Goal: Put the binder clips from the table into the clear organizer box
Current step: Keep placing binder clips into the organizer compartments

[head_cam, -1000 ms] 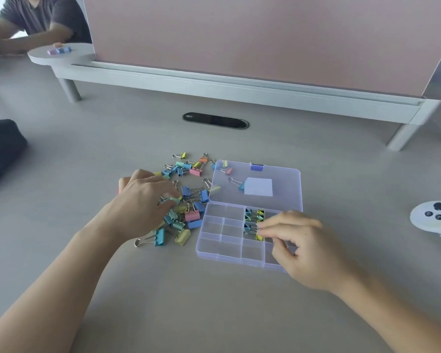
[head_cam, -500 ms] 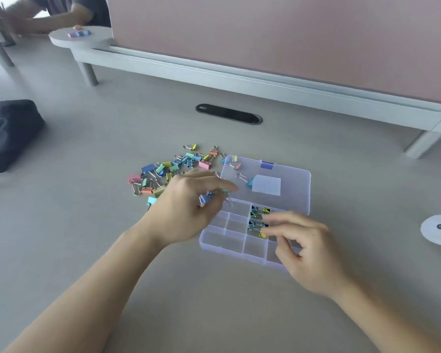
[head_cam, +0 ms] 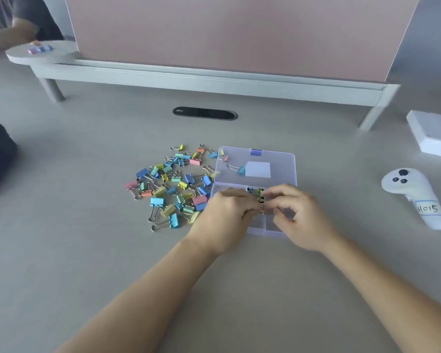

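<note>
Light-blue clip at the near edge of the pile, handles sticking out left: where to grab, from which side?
On the light-blue clip, probably pinch the wire handles near their loop, coming from the near-left. They lie flat and jut clear of the pile over bare table, while the body is hemmed in by a yellow clip just behind it.

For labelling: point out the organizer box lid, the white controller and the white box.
organizer box lid (head_cam: 283, 166), head view, clear plastic by its right edge.
white controller (head_cam: 415, 192), head view, body below the buttons.
white box (head_cam: 433, 128), head view, top face.
</note>
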